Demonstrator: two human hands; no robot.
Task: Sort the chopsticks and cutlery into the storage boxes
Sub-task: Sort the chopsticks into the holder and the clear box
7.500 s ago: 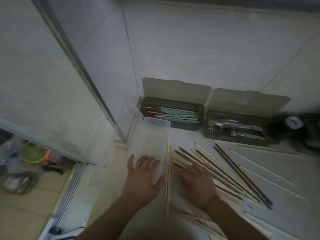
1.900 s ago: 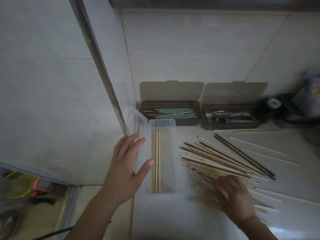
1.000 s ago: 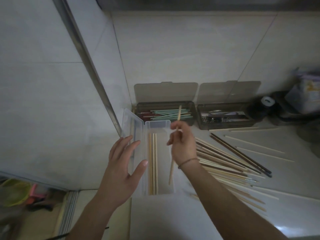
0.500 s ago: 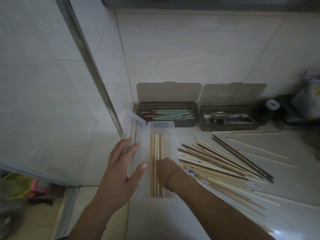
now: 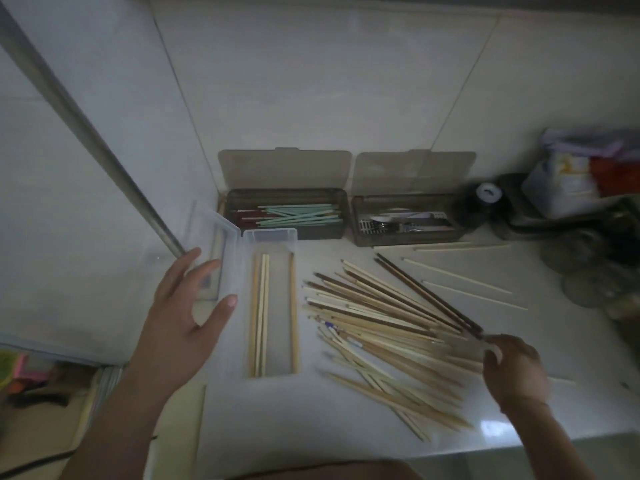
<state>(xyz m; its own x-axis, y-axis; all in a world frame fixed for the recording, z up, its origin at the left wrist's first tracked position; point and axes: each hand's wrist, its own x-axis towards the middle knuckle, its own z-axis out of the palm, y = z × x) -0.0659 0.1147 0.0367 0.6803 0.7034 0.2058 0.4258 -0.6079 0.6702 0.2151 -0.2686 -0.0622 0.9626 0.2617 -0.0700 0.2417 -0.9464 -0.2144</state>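
A clear storage box [image 5: 239,271] stands lengthwise on the white counter and holds several light wooden chopsticks [image 5: 261,313]. Its open lid [image 5: 216,233] lies to the left. My left hand [image 5: 180,323] rests open against the lid, thumb at the box's left wall. A fanned pile of light and dark chopsticks [image 5: 381,327] lies to the right of the box. My right hand [image 5: 516,368] is at the pile's right end, blurred, with curled fingertips on the stick ends. At the back, one dark box [image 5: 287,192] holds green and red chopsticks and another [image 5: 408,241] holds metal cutlery.
A few loose pale chopsticks [image 5: 457,276] lie to the right of the pile. Bags and dark containers [image 5: 568,181] crowd the back right corner. A metal frame post [image 5: 86,126] runs diagonally at the left. The counter's front edge [image 5: 346,455] is near me.
My right hand has left the clear box, where one more chopstick now lies, and moved right to the far end of the pile. My left hand has stayed on the lid.
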